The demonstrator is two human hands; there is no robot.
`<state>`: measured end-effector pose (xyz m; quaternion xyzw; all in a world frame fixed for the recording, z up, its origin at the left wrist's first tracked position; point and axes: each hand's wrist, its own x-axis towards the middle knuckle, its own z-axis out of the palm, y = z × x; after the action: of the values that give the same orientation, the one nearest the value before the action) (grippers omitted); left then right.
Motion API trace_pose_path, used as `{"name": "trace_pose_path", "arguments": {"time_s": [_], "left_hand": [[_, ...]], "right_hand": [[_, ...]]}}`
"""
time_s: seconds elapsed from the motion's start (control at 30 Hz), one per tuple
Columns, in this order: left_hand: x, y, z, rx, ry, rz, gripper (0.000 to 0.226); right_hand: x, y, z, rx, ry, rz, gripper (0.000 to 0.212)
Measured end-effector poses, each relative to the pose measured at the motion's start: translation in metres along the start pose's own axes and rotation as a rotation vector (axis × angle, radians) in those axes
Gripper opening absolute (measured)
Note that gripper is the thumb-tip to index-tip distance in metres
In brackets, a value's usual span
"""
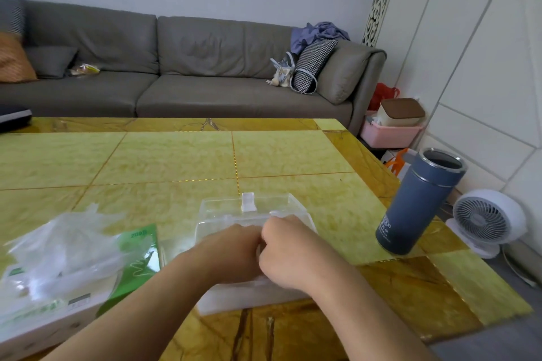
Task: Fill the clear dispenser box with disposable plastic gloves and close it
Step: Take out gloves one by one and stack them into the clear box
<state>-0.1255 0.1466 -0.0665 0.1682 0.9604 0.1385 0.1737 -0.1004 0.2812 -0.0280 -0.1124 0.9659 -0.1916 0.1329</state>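
Meeting over clear dispenser box [252, 211]: left hand [231, 252], right hand [289, 252]; grip state unclear.

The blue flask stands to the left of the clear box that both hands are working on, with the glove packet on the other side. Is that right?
Not quite. In the head view the blue flask stands to the right of the clear box, near the table's right edge. The rest holds: the left hand and right hand are both on the box, and the glove packet lies on the other side, to the left.
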Motion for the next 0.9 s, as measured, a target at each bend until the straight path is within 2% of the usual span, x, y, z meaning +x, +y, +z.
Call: {"name": "trace_pose_path", "arguments": {"time_s": [0.03, 0.1, 0.17, 0.23, 0.33, 0.53, 0.57, 0.67, 0.77, 0.87, 0.9], "left_hand": [[-0.001, -0.002, 0.001, -0.009, -0.001, -0.006, 0.011], [-0.002, -0.004, 0.000, -0.045, -0.013, -0.040, 0.021], [-0.003, -0.005, -0.005, -0.045, -0.055, -0.084, 0.037], [-0.007, -0.002, -0.012, 0.014, -0.089, -0.151, 0.043], [-0.007, 0.000, -0.013, 0.109, -0.084, -0.225, 0.024], [-0.003, 0.004, -0.012, 0.143, -0.201, -0.249, 0.022], [-0.004, 0.005, -0.012, 0.155, -0.204, -0.243, 0.022], [-0.019, 0.007, -0.018, 0.163, -0.083, -0.220, 0.018], [-0.028, 0.011, -0.023, 0.080, 0.189, -0.158, 0.008], [-0.022, 0.015, -0.017, 0.008, 0.204, -0.114, 0.019], [-0.019, 0.014, -0.014, 0.003, 0.175, -0.124, 0.025]], "right_hand": [[0.001, 0.003, 0.001, -0.033, 0.010, 0.012, 0.024], [0.003, 0.007, 0.001, -0.109, 0.029, 0.024, 0.029], [0.005, 0.009, 0.001, -0.172, 0.022, 0.047, 0.024], [0.012, 0.011, 0.005, -0.210, 0.005, 0.073, 0.017], [0.024, 0.011, 0.011, -0.219, -0.082, 0.131, 0.024], [0.045, 0.011, 0.017, -0.318, -0.283, 0.185, 0.008], [0.047, 0.011, 0.018, -0.326, -0.324, 0.192, 0.014], [0.050, 0.009, 0.015, -0.331, -0.358, 0.192, 0.033], [0.048, 0.008, 0.013, -0.353, -0.378, 0.156, 0.012], [0.045, 0.007, 0.014, -0.381, -0.355, 0.135, 0.010], [0.046, 0.007, 0.015, -0.382, -0.368, 0.143, 0.022]]}}
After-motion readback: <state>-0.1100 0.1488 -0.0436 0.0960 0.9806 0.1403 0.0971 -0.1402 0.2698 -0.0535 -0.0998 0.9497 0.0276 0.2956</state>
